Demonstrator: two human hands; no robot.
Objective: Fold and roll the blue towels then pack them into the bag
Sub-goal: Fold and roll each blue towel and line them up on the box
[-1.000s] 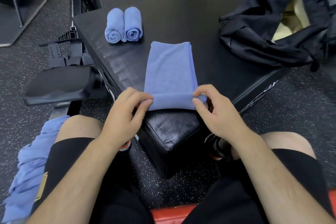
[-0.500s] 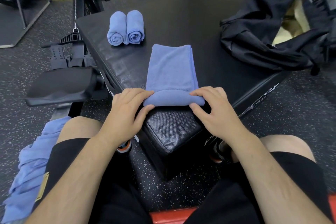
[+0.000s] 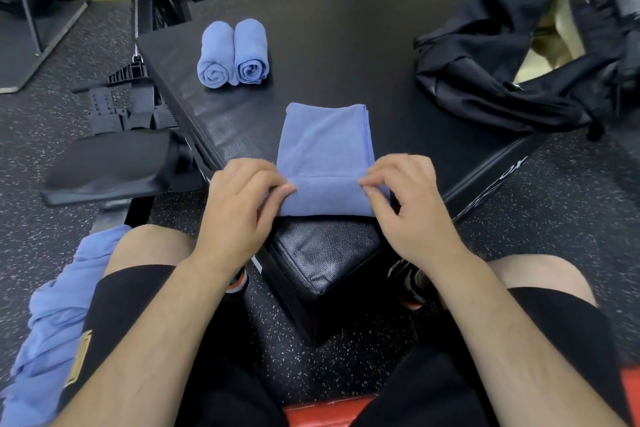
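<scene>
towel: folded blue towel (image 3: 325,139) lies flat on the black padded box (image 3: 346,45), its near end turned into a low roll by the near corner
left hand (image 3: 239,215): fingers curled, pinching the roll's left end
right hand (image 3: 412,211): pinching the roll's right end
done: two rolled towels (image 3: 232,52), touching side by side, far left on the box
bag: black bag (image 3: 491,80) slumped at the box's right edge, well apart from the towel
beside left thigh: heap of blue towels (image 3: 59,315)

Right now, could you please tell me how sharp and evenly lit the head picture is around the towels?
In the head view, the folded towel and rolled towels are sharp and evenly lit; soft glare streaks the black pad left of it; the black bag loses detail in shadow; wide-angle bending curves the frame edges.
</scene>
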